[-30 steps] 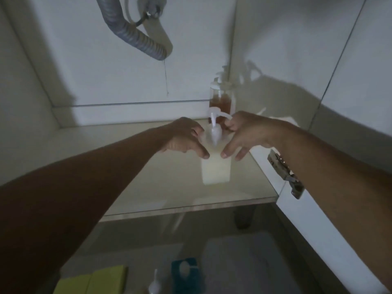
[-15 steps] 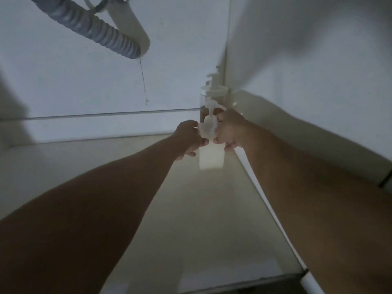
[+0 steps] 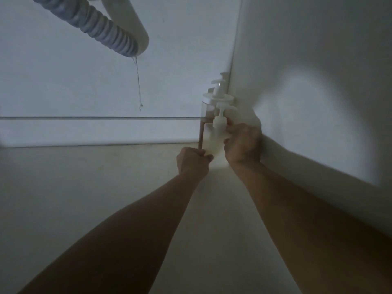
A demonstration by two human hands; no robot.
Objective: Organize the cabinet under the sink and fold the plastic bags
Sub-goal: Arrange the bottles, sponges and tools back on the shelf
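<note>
The head view looks into a dim white cabinet: a pale, smooth cabinet floor [image 3: 89,187] runs back to a white back wall [image 3: 63,81], where a low ledge [image 3: 95,131] crosses just above the floor, and a white right side wall [image 3: 318,81] meets both at the far right corner. A soft patch of light falls on that side wall, and the near part of the floor lies in shadow under both forearms. From the top left a grey ribbed drain hose [image 3: 106,32] curves down beside a smooth white pipe [image 3: 129,15], with a thin thread [image 3: 138,81] hanging from the bend. In the far right corner of the cabinet floor a white pump bottle [image 3: 216,143] stands upright, just in front of a clear pump bottle [image 3: 205,115] holding brown liquid, which stands against the side wall. The left hand [image 3: 193,164] has its grip curled round the lower left side of the white pump bottle. The right hand [image 3: 242,145] has its grip closed on the same bottle's right side, fingers near the pump neck, and its back lies close to the side wall.
</note>
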